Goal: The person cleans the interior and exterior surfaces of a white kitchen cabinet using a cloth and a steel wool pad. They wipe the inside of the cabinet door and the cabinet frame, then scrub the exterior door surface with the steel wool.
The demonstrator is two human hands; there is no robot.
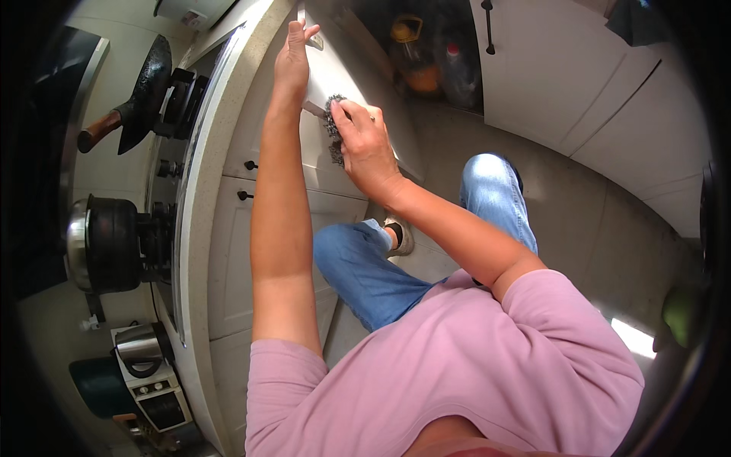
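My right hand (pixel 368 140) pinches a grey metal scouring pad (pixel 334 128), its curled strands bulging past the fingertips. The pad is against the lower corner of a sunlit white cabinet door (pixel 337 71) that stands ajar. Along that door's left edge, my left hand (pixel 292 65) grips it with the thumb up; the fingers behind are mostly hidden. Beside the thumb a small metal hinge (pixel 316 41) shows on the door.
Left of my arm runs a worktop edge (pixel 200 200) with a wok (pixel 151 85) and a pot (pixel 108 244) on a gas stove. Below are cabinets with black knobs (pixel 245 195). Bottles (pixel 457 74) stand in an open cupboard. My bent knees (pixel 494 177) are close by.
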